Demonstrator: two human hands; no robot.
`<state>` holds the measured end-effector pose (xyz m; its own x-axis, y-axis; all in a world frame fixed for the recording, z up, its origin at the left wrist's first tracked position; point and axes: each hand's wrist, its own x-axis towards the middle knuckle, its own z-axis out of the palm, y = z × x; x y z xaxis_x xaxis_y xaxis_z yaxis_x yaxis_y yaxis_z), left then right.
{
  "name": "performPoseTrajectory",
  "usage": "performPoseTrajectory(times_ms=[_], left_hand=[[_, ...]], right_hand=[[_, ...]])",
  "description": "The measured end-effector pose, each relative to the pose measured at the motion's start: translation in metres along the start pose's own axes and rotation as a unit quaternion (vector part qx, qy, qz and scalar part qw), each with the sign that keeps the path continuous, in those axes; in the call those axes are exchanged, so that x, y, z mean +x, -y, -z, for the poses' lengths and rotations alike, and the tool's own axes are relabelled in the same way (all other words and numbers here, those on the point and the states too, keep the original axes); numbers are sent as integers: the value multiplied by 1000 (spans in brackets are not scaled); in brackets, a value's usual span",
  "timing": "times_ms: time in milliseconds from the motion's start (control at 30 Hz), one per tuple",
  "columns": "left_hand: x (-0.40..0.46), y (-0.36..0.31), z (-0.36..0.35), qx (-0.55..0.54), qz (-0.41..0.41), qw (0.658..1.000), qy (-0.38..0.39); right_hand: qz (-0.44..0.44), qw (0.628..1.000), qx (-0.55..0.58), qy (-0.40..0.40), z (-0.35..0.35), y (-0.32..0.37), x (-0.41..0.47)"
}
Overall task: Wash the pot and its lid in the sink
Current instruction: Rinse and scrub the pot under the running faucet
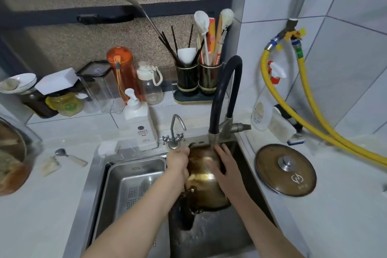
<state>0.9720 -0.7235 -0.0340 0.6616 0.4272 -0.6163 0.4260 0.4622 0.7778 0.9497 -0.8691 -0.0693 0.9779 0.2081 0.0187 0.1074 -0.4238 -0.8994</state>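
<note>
1. Your pot [204, 190] sits in the right part of the sink [98, 176], directly under the spout of the black hose faucet [222, 94]. It is tipped over so that its rounded brass-coloured outside faces up at you; which way the mouth opens cannot be made out.
2. The pot's dark handle [186, 213] sticks out from the near-left side of the body and runs toward you and slightly down, so the long axis of pot and handle goes from the faucet end back to the sink's near edge.
3. Your left hand [178, 159] is on the far-left edge of the pot, the fingers curled over the rim and gripping it.
4. Your right hand [225, 168] lies flat on the upper side of the pot, fingers straight and spread, pointing away from you toward the faucet; it presses on the metal and grips nothing.
5. The lid [285, 169] rests apart from the pot on the counter [335, 205] to the right of the sink, knob upward, untouched by either hand.
6. A steel drain tray [134, 184] fills the left part of the sink, just beside your left forearm.
7. A white pump bottle [140, 123] stands behind the sink's rear-left corner, next to a small steel tap [175, 132].
</note>
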Motion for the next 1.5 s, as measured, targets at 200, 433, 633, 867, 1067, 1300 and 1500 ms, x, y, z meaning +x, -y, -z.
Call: performPoseTrajectory(times_ms=[200,433,633,867,1067,1300,1500], left_hand=[[1,-9,15,-107,69,992,-9],[13,-15,23,-119,84,989,12],[14,-9,20,-147,98,984,10],[-2,-3,-3,-96,105,988,58],[-25,27,-17,4,50,989,142],[-36,51,-11,205,-160,950,173],[-33,63,5,330,-263,880,218]], right_hand=[[-41,994,83,55,-1,6,-8],[-110,983,119,85,6,19,17],[-121,987,98,40,4,26,34],[-112,987,117,-17,30,19,33],[-98,995,22,25,50,2,23],[-90,991,-37,90,34,14,32],[-121,991,-38,46,16,10,34]])
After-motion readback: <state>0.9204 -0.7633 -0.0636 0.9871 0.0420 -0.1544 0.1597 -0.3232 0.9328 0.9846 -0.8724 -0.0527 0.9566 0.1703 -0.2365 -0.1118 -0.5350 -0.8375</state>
